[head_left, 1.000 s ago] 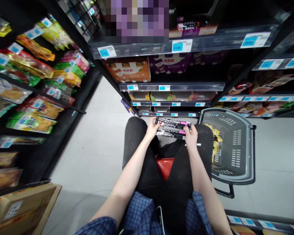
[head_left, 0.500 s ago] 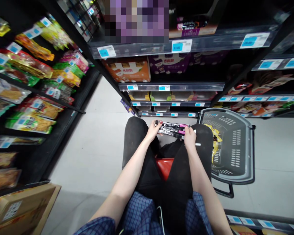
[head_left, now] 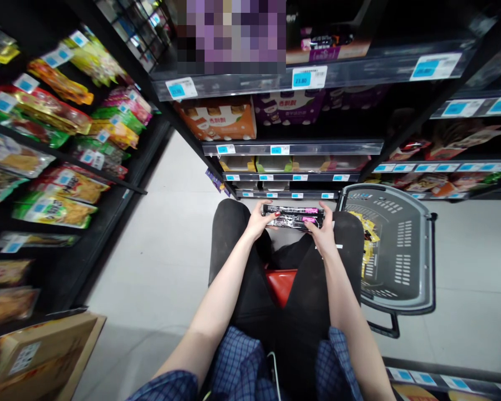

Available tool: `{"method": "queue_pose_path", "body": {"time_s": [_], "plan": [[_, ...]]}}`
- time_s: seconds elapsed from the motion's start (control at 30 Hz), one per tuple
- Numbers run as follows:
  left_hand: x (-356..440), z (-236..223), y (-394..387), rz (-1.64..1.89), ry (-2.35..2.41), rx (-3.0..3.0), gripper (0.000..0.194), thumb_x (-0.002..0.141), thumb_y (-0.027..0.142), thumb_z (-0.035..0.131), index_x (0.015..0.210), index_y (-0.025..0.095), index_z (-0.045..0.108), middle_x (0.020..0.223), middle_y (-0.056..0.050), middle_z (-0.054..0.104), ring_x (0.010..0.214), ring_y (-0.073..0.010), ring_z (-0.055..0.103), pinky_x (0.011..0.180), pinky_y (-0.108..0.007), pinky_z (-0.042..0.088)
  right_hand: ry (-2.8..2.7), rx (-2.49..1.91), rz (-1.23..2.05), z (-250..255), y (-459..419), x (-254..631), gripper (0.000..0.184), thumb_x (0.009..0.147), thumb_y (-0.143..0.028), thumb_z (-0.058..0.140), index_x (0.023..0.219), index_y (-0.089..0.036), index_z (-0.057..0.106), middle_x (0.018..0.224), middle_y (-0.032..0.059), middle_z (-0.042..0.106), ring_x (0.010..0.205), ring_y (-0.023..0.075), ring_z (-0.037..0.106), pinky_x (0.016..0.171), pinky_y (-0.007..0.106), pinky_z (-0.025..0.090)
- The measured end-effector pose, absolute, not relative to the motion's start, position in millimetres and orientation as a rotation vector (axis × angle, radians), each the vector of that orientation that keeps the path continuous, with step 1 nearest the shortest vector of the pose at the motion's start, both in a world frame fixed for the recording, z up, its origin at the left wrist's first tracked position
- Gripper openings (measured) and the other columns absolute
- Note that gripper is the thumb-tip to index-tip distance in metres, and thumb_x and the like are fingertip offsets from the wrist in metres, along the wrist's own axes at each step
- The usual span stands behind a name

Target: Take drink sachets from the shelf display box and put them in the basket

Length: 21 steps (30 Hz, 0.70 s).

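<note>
Between my knees I hold several slim black stick packets with pink patches at their right ends, lying side by side. My left hand grips their left ends, its thumb with a red nail on top. My right hand closes on the right ends, thumb across the front and a finger at the far edge. The print on the packets is too small to read. Just right of my right knee stands a grey shopping basket with yellow packets along its left side.
Ahead rises a dark shelf rack with price tags, an orange multipack and a purple multipack. Bagged snacks fill the shelves on the left. A cardboard box sits at lower left. Something red shows between my thighs.
My thumbs have shifted on the packets: the left reaches further inward, and the right hand has spread to clasp the ends from the far edge and front. The basket and shelves have not moved.
</note>
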State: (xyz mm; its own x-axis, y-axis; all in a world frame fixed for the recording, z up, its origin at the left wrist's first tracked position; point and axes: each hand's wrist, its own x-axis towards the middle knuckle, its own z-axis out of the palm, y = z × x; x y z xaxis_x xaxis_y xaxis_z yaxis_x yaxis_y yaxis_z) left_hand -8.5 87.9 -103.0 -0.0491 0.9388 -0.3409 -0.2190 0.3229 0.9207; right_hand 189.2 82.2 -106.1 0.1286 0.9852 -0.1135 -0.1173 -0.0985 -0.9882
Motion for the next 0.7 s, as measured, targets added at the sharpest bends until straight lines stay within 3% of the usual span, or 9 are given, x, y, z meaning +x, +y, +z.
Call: {"method": "queue_pose_path", "body": {"time_s": [0.07, 0.17, 0.3, 0.37, 0.43, 0.7], "plan": [[-9.2, -101.7, 87.3, 1.115, 1.257, 0.765, 0.057, 0.062, 0.032, 0.075, 0.110, 0.022, 0.046, 0.085, 0.000, 0.054, 0.060, -0.0121, 0.061, 0.048, -0.029, 0.056, -1.110, -1.285, 1.144, -100.6, 81.3, 189.8, 0.065, 0.062, -0.030, 0.071, 0.122, -0.025, 0.048, 0.125, 0.0055, 0.054, 0.109, 0.0225, 0.054, 0.098, 0.043, 0.042], [-9.9, -97.9, 85.5, 1.081, 1.214, 0.782, 0.063, 0.060, 0.028, 0.077, 0.116, 0.024, 0.047, 0.089, -0.001, 0.054, 0.064, -0.0134, 0.062, 0.052, -0.031, 0.058, -1.131, -1.378, 1.057, -95.5, 81.9, 191.3, 0.059, 0.061, -0.030, 0.072, 0.116, -0.023, 0.053, 0.125, 0.0065, 0.054, 0.112, 0.0236, 0.052, 0.102, 0.043, 0.038], [-9.7, -95.6, 83.9, 0.997, 1.077, 0.832, 0.085, 0.050, 0.014, 0.081, 0.124, 0.029, 0.044, 0.097, -0.001, 0.055, 0.072, -0.0143, 0.063, 0.064, -0.036, 0.060, -1.004, -1.450, 1.077, -96.5, 83.2, 190.8, 0.059, 0.064, -0.035, 0.069, 0.119, -0.021, 0.051, 0.106, 0.0074, 0.058, 0.080, 0.0197, 0.061, 0.073, 0.039, 0.055], [-9.2, -97.5, 84.1, 0.999, 1.074, 0.844, 0.081, 0.048, 0.012, 0.081, 0.120, 0.027, 0.047, 0.099, -0.002, 0.054, 0.074, -0.0139, 0.064, 0.065, -0.036, 0.060, -0.954, -1.466, 1.097, -98.9, 83.5, 190.0, 0.061, 0.065, -0.038, 0.067, 0.121, -0.020, 0.049, 0.097, 0.0058, 0.058, 0.063, 0.0157, 0.059, 0.057, 0.035, 0.056], [-8.7, -100.6, 84.6, 1.019, 1.111, 0.841, 0.072, 0.050, 0.014, 0.081, 0.114, 0.024, 0.050, 0.100, -0.002, 0.054, 0.073, -0.0141, 0.065, 0.064, -0.035, 0.061, -0.917, -1.476, 1.104, -100.8, 83.8, 189.6, 0.061, 0.064, -0.039, 0.068, 0.119, -0.019, 0.050, 0.095, 0.0049, 0.058, 0.057, 0.0136, 0.057, 0.050, 0.032, 0.055], [-7.7, -103.9, 86.6, 1.035, 1.174, 0.794, 0.048, 0.055, 0.028, 0.081, 0.092, 0.012, 0.055, 0.075, -0.003, 0.063, 0.057, -0.0184, 0.068, 0.051, -0.029, 0.058, -0.871, -1.447, 1.165, -97.5, 83.8, 187.1, 0.053, 0.065, -0.039, 0.068, 0.111, -0.018, 0.053, 0.083, 0.0035, 0.060, 0.048, 0.0142, 0.059, 0.046, 0.031, 0.053]]}}
